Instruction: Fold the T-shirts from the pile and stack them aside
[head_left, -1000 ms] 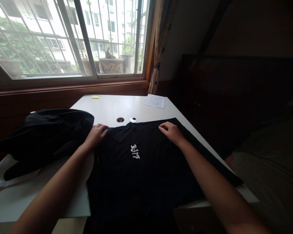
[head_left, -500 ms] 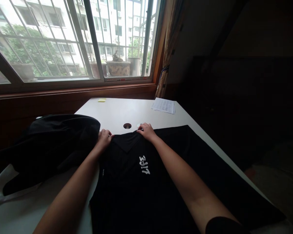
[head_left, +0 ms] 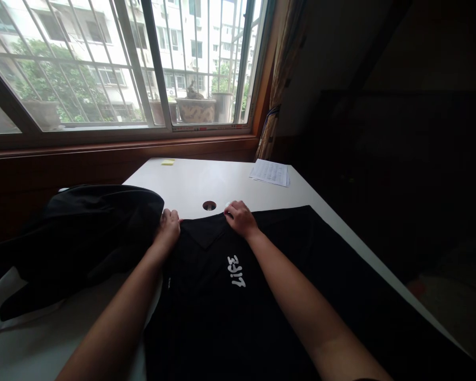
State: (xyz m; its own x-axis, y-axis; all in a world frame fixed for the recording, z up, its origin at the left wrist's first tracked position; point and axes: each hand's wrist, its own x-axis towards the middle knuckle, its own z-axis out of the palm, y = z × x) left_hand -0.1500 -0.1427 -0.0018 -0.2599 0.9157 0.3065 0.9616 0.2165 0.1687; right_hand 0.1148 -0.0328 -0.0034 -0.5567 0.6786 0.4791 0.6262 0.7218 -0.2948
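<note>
Across smooth black cloth (head_left: 222,317), left hand (head_left: 170,227) and right hand (head_left: 241,218) pinch its folded edge.

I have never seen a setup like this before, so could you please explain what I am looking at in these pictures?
There is no robot here. These are a person's own bare hands, seen by one camera worn on the head, looking forward and down.

A black garment with white lettering lies spread over a white table. The left hand is at the left end of its far edge; whether it grips is hard to tell. The right hand seems to pinch the same edge further right.

Left of the left hand is a heap of dark cloth. Farther back lie a yellow note and some papers, with a barred window beyond the table.
</note>
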